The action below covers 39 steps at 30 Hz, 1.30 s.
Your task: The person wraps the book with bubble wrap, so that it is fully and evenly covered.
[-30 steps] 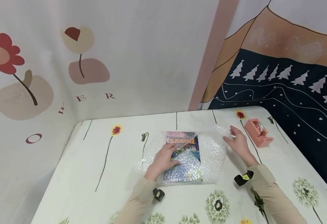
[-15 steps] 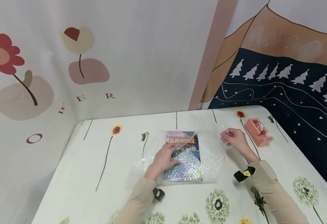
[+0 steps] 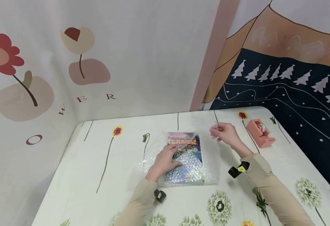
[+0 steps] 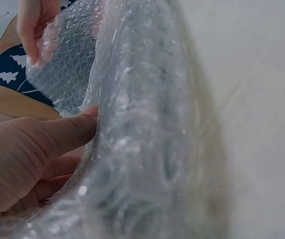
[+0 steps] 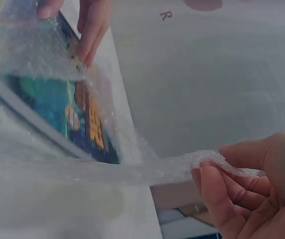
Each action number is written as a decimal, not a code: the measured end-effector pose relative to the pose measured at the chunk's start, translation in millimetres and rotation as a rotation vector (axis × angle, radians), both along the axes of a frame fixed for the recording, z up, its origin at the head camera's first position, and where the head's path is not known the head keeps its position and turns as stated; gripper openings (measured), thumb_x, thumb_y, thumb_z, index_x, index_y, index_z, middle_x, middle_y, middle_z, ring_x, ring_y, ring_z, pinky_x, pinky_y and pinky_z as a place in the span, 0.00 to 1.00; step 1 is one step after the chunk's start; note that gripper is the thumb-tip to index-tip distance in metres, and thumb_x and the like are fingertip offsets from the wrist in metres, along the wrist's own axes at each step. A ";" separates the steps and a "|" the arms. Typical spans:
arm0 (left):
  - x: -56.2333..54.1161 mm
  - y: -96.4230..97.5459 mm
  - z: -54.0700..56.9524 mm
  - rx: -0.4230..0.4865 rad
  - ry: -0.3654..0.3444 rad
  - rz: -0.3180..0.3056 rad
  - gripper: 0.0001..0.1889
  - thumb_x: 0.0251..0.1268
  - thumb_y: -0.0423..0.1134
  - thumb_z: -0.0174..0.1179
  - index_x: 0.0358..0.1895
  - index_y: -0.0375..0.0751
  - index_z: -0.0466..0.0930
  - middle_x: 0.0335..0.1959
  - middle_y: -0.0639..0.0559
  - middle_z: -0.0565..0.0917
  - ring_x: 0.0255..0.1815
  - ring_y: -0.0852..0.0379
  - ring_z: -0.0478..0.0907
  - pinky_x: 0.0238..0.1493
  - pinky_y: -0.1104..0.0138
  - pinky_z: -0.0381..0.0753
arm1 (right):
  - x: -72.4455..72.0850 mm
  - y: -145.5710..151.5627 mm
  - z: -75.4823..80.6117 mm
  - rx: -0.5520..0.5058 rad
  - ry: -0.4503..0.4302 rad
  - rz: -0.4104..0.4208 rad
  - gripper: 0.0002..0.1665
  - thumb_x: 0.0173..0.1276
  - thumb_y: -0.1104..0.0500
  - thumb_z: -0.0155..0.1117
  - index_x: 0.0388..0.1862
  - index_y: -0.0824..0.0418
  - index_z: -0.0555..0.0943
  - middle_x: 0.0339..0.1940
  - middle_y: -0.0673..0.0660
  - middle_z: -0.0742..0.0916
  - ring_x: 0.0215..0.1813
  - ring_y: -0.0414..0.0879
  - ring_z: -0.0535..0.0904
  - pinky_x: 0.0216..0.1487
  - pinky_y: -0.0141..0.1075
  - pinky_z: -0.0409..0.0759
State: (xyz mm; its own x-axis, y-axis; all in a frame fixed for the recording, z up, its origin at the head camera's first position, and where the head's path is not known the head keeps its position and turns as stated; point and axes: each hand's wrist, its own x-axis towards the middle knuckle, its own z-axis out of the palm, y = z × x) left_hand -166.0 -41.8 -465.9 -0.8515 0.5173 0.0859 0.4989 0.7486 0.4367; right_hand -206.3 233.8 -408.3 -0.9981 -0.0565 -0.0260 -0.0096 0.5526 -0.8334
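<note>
Here the left hand [image 3: 165, 161] lies flat on a colourful book [image 3: 185, 157], fingers spread and fairly straight, pressing a layer of bubble wrap [image 3: 210, 157] down onto the cover. In the left wrist view the thumb [image 4: 70, 132] pushes against a raised fold of the wrap. The book sits under and just ahead of this hand, on the sheet of wrap spread over the table [image 3: 83, 169].

The right hand [image 3: 224, 133] is lifted off the table, up and to the right of the book, well apart from the left hand. Its fingers are curled and pinch the right edge of the bubble wrap; the right wrist view shows the edge caught between thumb and fingertips [image 5: 217, 189], with the sheet stretched from there back toward the book [image 5: 77, 119]. The wrap's right side rises off the table toward that grip.

A pink tape dispenser [image 3: 259, 132] stands just right of the right hand, not touching it. A black wrist camera [image 3: 236, 170] shows on the right forearm, another [image 3: 160, 195] on the left. Both sleeves are beige. The tablecloth has a flower print; printed cloth backdrops hang behind.
</note>
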 end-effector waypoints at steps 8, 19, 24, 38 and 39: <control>0.5 1.5 2.1 -0.047 -0.027 0.022 0.34 0.51 0.48 0.69 0.60 0.31 0.72 0.65 0.42 0.69 0.64 0.44 0.65 0.58 0.56 0.72 | -8.7 -35.6 5.3 0.004 0.031 0.073 0.10 0.66 0.61 0.61 0.38 0.69 0.80 0.29 0.60 0.85 0.27 0.44 0.81 0.26 0.34 0.81; 0.6 1.1 1.7 -0.028 -0.033 0.027 0.34 0.51 0.48 0.69 0.59 0.31 0.73 0.64 0.42 0.70 0.64 0.44 0.65 0.57 0.55 0.72 | -24.0 -77.4 -12.4 0.091 0.163 0.182 0.05 0.61 0.64 0.64 0.27 0.66 0.81 0.20 0.56 0.83 0.19 0.44 0.77 0.20 0.35 0.77; 0.4 0.9 0.8 -0.035 -0.028 0.026 0.33 0.51 0.48 0.69 0.58 0.32 0.74 0.64 0.42 0.70 0.64 0.44 0.65 0.57 0.56 0.73 | -30.5 -90.9 -21.6 0.143 0.199 0.235 0.08 0.60 0.64 0.64 0.21 0.62 0.80 0.16 0.53 0.81 0.16 0.42 0.73 0.17 0.34 0.72; 0.0 0.7 1.6 -0.038 0.003 0.026 0.32 0.51 0.48 0.69 0.57 0.33 0.75 0.64 0.43 0.71 0.63 0.45 0.67 0.55 0.56 0.74 | -33.2 -107.0 -23.7 0.177 -0.082 0.243 0.07 0.62 0.65 0.63 0.27 0.67 0.84 0.19 0.55 0.84 0.21 0.46 0.79 0.21 0.31 0.76; -0.1 0.7 1.5 -0.037 0.002 0.026 0.32 0.51 0.48 0.69 0.58 0.33 0.75 0.64 0.43 0.71 0.63 0.45 0.67 0.55 0.56 0.74 | -33.6 -106.5 -24.2 0.176 -0.091 0.252 0.08 0.62 0.64 0.63 0.27 0.67 0.84 0.19 0.56 0.84 0.21 0.46 0.79 0.22 0.31 0.76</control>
State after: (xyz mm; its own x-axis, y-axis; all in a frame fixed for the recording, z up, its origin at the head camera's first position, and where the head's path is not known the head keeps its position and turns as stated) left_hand -166.0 -41.1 -464.4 -0.8644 0.4981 0.0691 0.4802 0.7769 0.4072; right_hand -239.8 127.3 -432.5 -0.9463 -0.2888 -0.1455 -0.0949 0.6780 -0.7289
